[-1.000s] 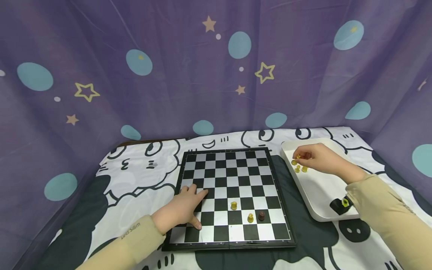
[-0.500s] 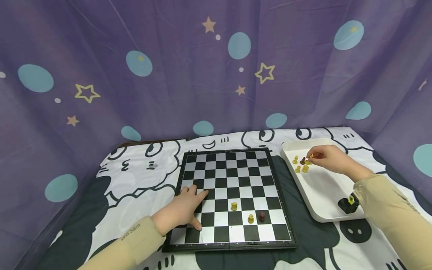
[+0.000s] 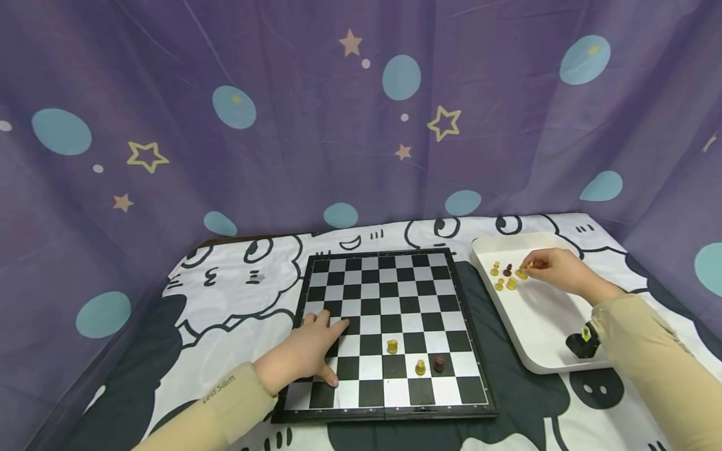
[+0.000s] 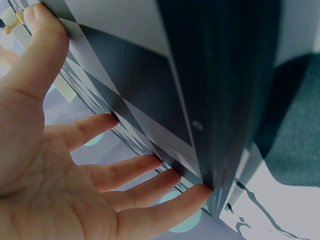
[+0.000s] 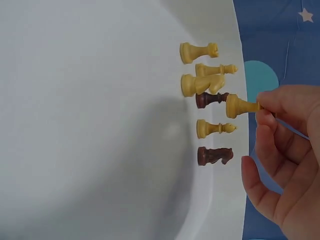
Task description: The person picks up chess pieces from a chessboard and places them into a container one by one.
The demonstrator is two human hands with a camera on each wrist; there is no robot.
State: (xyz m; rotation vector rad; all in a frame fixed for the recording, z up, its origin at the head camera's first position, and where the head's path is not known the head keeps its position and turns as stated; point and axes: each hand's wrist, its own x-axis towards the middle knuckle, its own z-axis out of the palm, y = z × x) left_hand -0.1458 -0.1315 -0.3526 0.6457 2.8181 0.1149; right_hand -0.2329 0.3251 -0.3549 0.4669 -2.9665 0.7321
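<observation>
My left hand (image 3: 301, 354) rests on the left side of a black-and-white chessboard (image 3: 366, 410), fingers spread. In the left wrist view, its fingertips touch the board's squares and edge. Over the white tray (image 3: 541, 357), my right hand (image 3: 558, 270) pinches a yellow chess piece (image 5: 240, 106) by its top, between thumb and forefinger; the covered top hides its kind. Near it stand a yellow rook (image 5: 197, 52), a yellow knight (image 5: 202, 85), a yellow bishop (image 5: 215, 128), a dark knight (image 5: 215, 156), another yellow piece (image 5: 215, 69) and a partly covered dark piece (image 5: 204, 100).
Toward the board's near right are a yellow piece (image 3: 392, 346), a yellow pawn-like piece (image 3: 420, 368) and a dark piece (image 3: 439, 363). A cartoon-print cloth (image 3: 225, 300) lies beneath everything. Behind hangs a purple curtain (image 3: 316, 144).
My right hand has shifted right within the tray, uncovering several pieces, and now holds a yellow chess piece. My left hand stays put, and the pieces on the board have not moved.
</observation>
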